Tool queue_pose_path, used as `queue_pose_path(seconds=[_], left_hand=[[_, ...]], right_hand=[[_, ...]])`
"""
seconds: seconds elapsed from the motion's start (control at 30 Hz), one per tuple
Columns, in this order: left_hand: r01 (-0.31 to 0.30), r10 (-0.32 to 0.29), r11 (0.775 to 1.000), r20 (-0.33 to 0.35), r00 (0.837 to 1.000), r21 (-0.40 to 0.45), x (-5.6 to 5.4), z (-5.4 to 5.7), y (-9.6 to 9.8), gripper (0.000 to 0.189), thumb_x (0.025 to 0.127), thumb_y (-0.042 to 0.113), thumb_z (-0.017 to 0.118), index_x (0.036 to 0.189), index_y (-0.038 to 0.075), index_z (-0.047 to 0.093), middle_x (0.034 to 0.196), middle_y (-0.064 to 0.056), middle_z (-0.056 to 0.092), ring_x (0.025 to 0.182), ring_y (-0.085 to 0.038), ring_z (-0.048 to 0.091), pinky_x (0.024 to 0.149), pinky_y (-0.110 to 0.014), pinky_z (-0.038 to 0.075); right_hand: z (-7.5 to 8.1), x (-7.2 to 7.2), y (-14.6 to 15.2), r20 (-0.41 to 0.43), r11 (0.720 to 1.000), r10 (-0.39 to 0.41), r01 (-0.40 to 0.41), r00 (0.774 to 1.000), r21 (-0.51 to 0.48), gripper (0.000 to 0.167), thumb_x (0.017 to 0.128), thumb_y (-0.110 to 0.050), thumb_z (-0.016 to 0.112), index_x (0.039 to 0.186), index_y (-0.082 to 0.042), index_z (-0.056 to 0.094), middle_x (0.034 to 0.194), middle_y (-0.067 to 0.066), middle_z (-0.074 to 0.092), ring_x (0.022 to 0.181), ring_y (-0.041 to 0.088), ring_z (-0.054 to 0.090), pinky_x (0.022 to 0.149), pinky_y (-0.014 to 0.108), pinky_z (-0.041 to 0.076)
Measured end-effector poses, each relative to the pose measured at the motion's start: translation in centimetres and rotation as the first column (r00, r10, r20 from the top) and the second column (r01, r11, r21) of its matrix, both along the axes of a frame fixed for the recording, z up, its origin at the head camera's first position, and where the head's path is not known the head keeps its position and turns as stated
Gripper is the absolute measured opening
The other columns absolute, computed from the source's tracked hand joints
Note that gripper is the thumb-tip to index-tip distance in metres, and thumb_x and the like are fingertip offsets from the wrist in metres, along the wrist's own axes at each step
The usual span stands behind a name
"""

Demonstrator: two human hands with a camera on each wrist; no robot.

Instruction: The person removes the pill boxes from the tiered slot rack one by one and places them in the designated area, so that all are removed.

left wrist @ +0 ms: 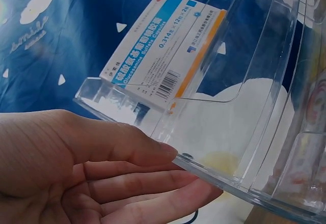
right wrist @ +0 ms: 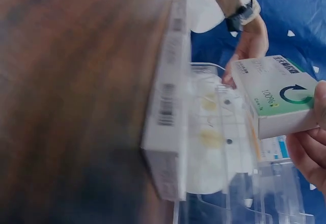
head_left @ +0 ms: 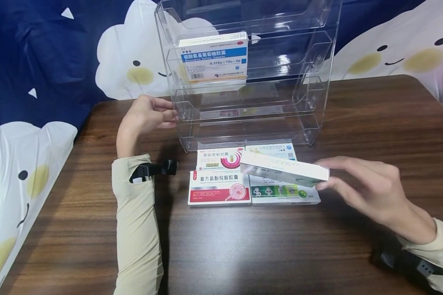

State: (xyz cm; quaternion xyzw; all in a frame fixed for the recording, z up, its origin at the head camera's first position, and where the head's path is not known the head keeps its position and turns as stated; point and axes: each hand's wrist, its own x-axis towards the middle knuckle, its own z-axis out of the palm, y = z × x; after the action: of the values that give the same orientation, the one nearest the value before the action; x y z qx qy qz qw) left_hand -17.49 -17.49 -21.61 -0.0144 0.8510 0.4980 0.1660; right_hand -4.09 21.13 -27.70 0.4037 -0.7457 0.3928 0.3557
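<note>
My right hand pinches one end of a white-and-green medicine box between thumb and fingers. The box hangs tilted over the medicine boxes lying on the table, its other end pointing left. My left hand is at the left side of a clear plastic display rack, thumb and fingers pinching its side edge, as the left wrist view shows. Upright in one of the rack's upper tiers stands a white medicine box with a blue band.
Before the rack, medicine boxes lie flat in two rows: a red-and-white box, a green-and-white box, a box with a pink arc and a pale box. Behind the wooden table hangs a blue cloud-print cloth.
</note>
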Motion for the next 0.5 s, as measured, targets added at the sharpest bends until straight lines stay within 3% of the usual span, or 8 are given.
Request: queue_pose_path(seconds=[0.27,0.5], left_hand=[[-0.003,0.003,1.0,0.003,1.0,-0.011,0.0,0.0,0.0,0.038,0.096,0.0,0.055,0.132,-0.011,0.05,0.126,-0.028,0.058,0.08,-0.007,0.069,0.086,-0.028,0.058],[-0.005,0.005,1.0,0.017,1.0,0.002,0.0,0.1,0.1,0.039,0.096,0.0,0.055,0.133,-0.01,0.05,0.127,-0.028,0.057,0.08,-0.007,0.069,0.079,-0.021,0.059]], right_hand=[[-2.0,1.0,-0.3,0.044,0.995,0.101,-0.102,0.994,0.01,0.041,0.092,-0.034,0.066,0.086,0.007,0.069,0.08,0.013,0.072,0.089,0.005,0.068,0.086,0.009,0.052],[-2.8,1.9,-0.3,0.098,0.995,0.095,-0.099,0.991,0.035,0.042,0.09,-0.036,0.067,0.085,0.006,0.069,0.081,0.007,0.072,0.085,0.001,0.066,0.08,0.008,0.053]])
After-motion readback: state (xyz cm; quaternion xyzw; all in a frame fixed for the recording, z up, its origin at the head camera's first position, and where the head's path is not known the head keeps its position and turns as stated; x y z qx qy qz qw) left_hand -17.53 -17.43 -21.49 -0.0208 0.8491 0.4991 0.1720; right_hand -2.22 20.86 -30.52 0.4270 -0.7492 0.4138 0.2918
